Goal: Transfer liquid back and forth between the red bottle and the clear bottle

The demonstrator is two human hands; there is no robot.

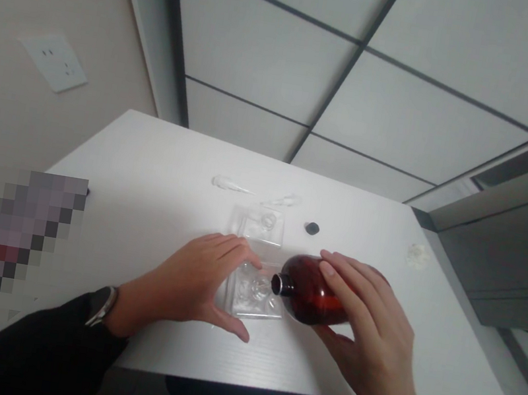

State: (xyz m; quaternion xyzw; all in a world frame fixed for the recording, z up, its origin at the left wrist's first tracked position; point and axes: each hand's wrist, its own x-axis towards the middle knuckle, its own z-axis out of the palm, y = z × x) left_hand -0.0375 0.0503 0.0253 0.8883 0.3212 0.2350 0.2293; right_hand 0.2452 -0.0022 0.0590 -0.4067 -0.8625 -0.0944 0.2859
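Observation:
My right hand (368,327) is wrapped round a reddish-brown bottle (314,292), tilted with its uncapped dark neck pointing left. That mouth is over the right part of a clear plastic container (255,313) on the white table. At the container's left side my left hand (211,276) has thumb and fingers spread apart, with nothing seen between them. Whether the fingers touch the container I cannot tell. Behind it stands a second clear container (264,227) with a round shape in it. Any liquid is too faint to make out.
A black cap (312,228) lies behind the bottle. Two clear, slender objects (233,185) rest farther back. A pale round item (418,256) sits near the table's (150,159) right edge. A blurred-out patch (11,238) covers the left. Gridded panels (268,44) rise behind the table.

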